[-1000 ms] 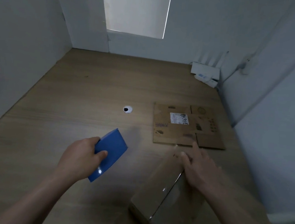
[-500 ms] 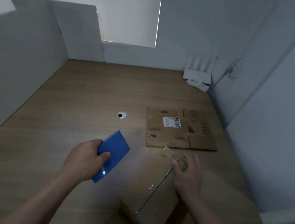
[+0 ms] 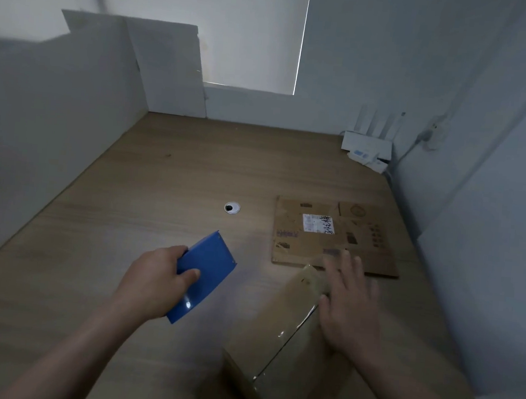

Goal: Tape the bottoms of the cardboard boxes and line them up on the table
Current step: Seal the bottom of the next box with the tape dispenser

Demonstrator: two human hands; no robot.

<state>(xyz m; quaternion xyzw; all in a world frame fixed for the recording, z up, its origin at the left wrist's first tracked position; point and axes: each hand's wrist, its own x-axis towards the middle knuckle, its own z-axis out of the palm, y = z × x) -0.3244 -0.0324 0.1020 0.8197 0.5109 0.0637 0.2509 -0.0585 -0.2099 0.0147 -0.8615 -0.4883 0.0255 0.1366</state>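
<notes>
On table [image 3: 160,190] | left hand [image 3: 153,280] grips blue tool [image 3: 207,274] | right hand [image 3: 349,308] spread flat on box [image 3: 275,334]

Taped cardboard box [image 3: 275,337] nearest, flattened box [image 3: 363,236] beyond, blue tape dispenser [image 3: 207,274] at left

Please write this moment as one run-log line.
left hand: grips blue tool | right hand: rests on taped box | flat carton: beyond, on table

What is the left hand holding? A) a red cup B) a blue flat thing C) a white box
B: the left hand holds the blue flat thing, with the thumb curled over its face.
</notes>
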